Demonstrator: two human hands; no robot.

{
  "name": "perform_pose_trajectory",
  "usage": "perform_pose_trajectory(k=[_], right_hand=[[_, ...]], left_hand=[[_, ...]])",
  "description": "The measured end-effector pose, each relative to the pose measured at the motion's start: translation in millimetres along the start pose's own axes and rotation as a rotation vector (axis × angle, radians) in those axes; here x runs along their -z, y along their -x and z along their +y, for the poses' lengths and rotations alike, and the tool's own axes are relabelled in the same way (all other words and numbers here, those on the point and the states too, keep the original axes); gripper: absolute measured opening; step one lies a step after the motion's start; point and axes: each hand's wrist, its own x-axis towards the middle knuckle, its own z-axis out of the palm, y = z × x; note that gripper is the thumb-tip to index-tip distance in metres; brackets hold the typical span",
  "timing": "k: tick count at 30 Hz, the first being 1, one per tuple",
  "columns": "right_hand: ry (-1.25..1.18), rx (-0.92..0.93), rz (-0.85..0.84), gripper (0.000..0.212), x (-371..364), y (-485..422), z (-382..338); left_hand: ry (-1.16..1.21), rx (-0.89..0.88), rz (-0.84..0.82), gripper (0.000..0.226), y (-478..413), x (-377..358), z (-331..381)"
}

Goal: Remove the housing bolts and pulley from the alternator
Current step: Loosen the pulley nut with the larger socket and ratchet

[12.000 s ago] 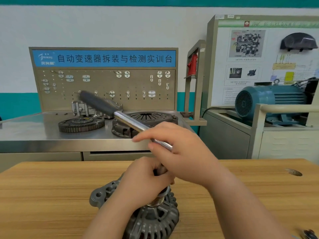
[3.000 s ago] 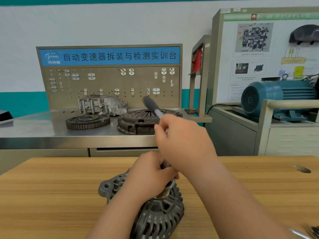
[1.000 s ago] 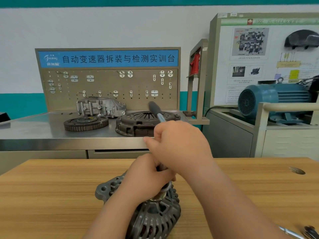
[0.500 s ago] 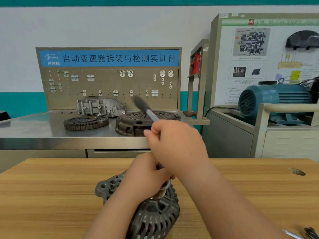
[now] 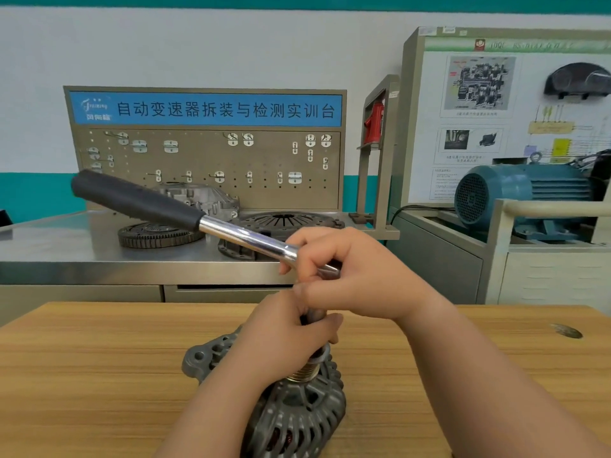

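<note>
Pulley [image 5: 302, 371] is not yet removed from alternator [image 5: 297, 421]; it is gripped by left hand [image 5: 287, 335], ratchet [image 5: 238, 233] by right hand [image 5: 350, 279] just above.

Two hands show, one left hand [image 5: 284, 338] and one right hand [image 5: 357, 276], along with one ratchet wrench [image 5: 238, 234], one alternator [image 5: 297, 421] and one ribbed pulley [image 5: 302, 373]. There are two worktops, one wooden worktop [image 5: 99, 375] and one steel worktop [image 5: 66, 249], and three loose parts: one toothed ring gear [image 5: 148, 238], one clutch pressure plate [image 5: 287, 219] and one cast aluminium housing [image 5: 205, 200]. Also in view are one pegboard [image 5: 205, 193] with perhaps twenty metal hooks, too small to count surely, one blue electric motor [image 5: 522, 196], one display board [image 5: 496, 143] and one instrument cluster [image 5: 578, 81].
</note>
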Motion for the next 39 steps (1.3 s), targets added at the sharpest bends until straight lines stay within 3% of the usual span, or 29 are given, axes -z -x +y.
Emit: perform_pose_trajectory(k=[2,5,7,9,13,16,19,23,25,29,32,36,39], right_hand=[[0.08,-0.046,0.114,0.027,-7,-1,-1],[0.418,-0.218,0.29,0.017,-24,-6,-6],[0.638,-0.352,0.328,0.021,-30,-13,-9],[0.709,-0.441,0.318,0.026,-26,-16,-7],[0.502,-0.417,0.26,0.032,-11,-6,4],[0.212,-0.246,0.208,0.031,-4,-1,9],[0.09,-0.043,0.103,0.028,-1,-1,9],[-0.029,0.01,0.025,0.029,0,-2,5],[0.037,-0.045,0.1,0.028,-4,-4,3],[0.576,-0.288,0.289,0.03,-27,-10,-5],[0.76,-0.389,0.32,0.022,-30,-17,-6],[0.611,-0.297,0.261,0.037,-22,-11,-7],[0.3,-0.136,0.172,0.035,-12,-5,-4]], left_hand=[[0.01,0.016,-0.005,0.024,0,0,1],[-0.01,0.043,0.007,0.035,0,-1,3],[-0.027,0.054,0.015,0.04,1,-2,4],[-0.041,0.034,0.02,0.04,2,-2,5],[-0.04,-0.002,-0.004,0.032,-1,-1,3],[-0.037,0.02,0.002,0.033,-5,0,0],[-0.03,0.023,-0.003,0.029,-5,0,0],[-0.003,-0.008,-0.01,0.024,-1,0,-1],[-0.008,-0.001,-0.007,0.024,-1,0,0],[-0.022,0.04,0.009,0.037,-2,-1,0],[-0.032,0.048,0.001,0.038,0,0,2],[-0.002,0.012,0.01,0.028,-1,-1,1],[0.007,0.004,-0.003,0.028,-3,0,-1]])
